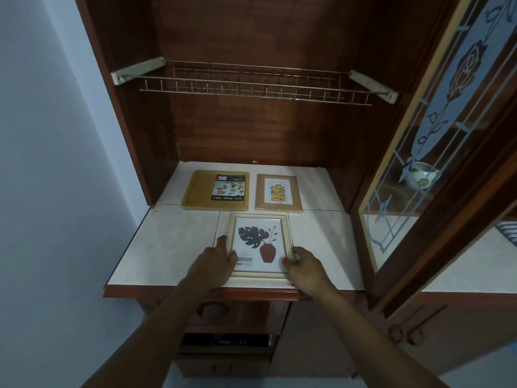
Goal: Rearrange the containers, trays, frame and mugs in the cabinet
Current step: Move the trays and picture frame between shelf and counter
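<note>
Clearly, tray (195, 191) label (230, 187) reads "FOOD TRAY"; frame (261, 245) carries barcode sticker (244, 259)

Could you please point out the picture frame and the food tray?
Cream-bordered picture frame with leaf print (258, 240): head view, on the print.
Yellow wooden food tray (197, 191): head view, bare left part.

We read only "FOOD TRAY", upside down, on the dark label (230, 187) of the flat yellow wooden tray (195, 191) behind the cream-rimmed picture frame (261, 242)
</note>
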`<state>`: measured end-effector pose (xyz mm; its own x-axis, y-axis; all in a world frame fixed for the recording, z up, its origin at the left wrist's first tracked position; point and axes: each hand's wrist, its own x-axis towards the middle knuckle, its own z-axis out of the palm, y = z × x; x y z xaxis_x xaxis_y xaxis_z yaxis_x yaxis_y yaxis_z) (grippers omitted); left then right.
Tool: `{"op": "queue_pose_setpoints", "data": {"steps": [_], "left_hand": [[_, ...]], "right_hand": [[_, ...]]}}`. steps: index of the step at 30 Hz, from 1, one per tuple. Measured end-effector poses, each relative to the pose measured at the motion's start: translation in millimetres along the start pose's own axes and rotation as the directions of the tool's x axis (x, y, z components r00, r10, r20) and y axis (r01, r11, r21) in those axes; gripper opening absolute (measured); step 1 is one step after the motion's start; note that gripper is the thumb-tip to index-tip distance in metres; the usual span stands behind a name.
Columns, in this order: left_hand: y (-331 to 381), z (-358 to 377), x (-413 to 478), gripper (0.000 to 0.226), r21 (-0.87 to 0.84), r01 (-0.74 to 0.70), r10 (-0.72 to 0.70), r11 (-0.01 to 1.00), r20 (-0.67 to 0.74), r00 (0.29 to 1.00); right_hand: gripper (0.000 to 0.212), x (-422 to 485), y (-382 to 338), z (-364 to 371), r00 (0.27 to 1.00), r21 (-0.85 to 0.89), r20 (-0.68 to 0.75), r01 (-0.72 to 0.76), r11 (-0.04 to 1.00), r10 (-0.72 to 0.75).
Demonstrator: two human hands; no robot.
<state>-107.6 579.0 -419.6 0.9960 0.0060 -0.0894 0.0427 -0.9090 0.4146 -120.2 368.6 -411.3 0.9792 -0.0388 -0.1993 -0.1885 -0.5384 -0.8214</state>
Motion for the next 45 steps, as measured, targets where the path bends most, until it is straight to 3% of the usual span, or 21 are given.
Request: {"op": "queue_pose_setpoints", "data": {"steps": [5, 13, 20, 35, 45], "left_hand": [[-1.9, 5.3, 1.8, 0.055, 0.114, -0.029, 0.034, 0.993, -0.048, 0.998], [-0.7, 9.2, 3.9, 0.056, 0.279, -0.053, 0.083, 0.959, -0.098, 0.992], [-5.4, 13.1, 5.4, 0.054, 0.268, -0.101, 0.132, 0.958, -0.100, 0.986], [-1.3, 2.3, 6.4, 0.053, 0.191, -0.090, 0.091, 0.977, 0.003, 0.996], [-1.2, -5.3, -7.9, 0.043, 0.167, -0.094, 0.094, 0.981, 0.011, 0.996]], "right_hand": [[0.028, -2.6, -3.8, -5.4, 0.999, -0.159, -0.046, 0.012, 0.987, -0.019], [0.031, -3.1, -4.0, -5.0, 0.996, -0.216, -0.075, 0.019, 0.976, -0.036], [0.030, 1.5, 1.2, -3.2, 0.997, -0.265, -0.065, 0.026, 0.964, -0.045], [0.031, -1.7, 1.6, -0.4, 0.994, -0.220, -0.103, 0.001, 0.976, -0.024], [0.046, -10.8, -0.9, 1.3, 0.992, -0.200, -0.121, -0.071, 0.977, 0.047]]}}
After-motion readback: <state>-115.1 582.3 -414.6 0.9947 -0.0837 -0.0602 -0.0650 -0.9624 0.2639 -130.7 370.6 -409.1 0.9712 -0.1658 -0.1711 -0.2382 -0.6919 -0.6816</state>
